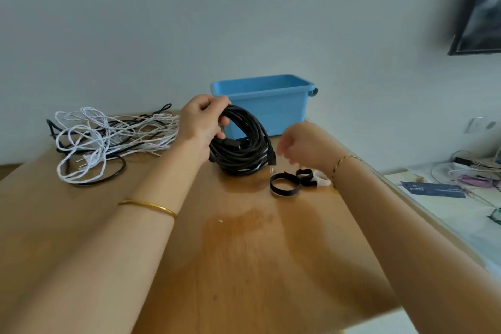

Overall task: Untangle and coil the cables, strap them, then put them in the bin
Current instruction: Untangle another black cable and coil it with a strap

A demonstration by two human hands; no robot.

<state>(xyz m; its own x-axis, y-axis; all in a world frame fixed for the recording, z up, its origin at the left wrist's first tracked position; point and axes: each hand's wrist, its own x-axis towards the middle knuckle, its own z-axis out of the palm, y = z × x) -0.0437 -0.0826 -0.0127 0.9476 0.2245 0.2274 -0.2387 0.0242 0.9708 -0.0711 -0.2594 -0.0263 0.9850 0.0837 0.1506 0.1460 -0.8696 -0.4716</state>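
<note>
Bare forearms (122, 252) reach up from the bottom edge across a wooden table (244, 266), which fills the lower half of the frame. At the upper centre, at the table's far edge, stands the blue bin (271, 108), open-topped. Left of centre sprawls a tangle of white and black cables (108, 138), not yet sorted.

Between tangle and bin, at mid-frame, the black coil (241, 154) stands on edge, its lower loops resting on the table. The left hand (200, 119) grips its top, fingers curled round the whole bundle. The right hand (303, 144) hovers just right of the coil, fingers loosely bent and slightly blurred, holding nothing. Below it lie the black straps (284, 184), curled into rings.

The coil looks thick, rubbery and fairly heavy. The loops will probably spring apart if the grip eases, so the hold should stay where all the turns bunch together. A strap is best wrapped close beside that grip. The plug (272, 160) hangs loose at the coil's right side and could swing or snag.
</note>
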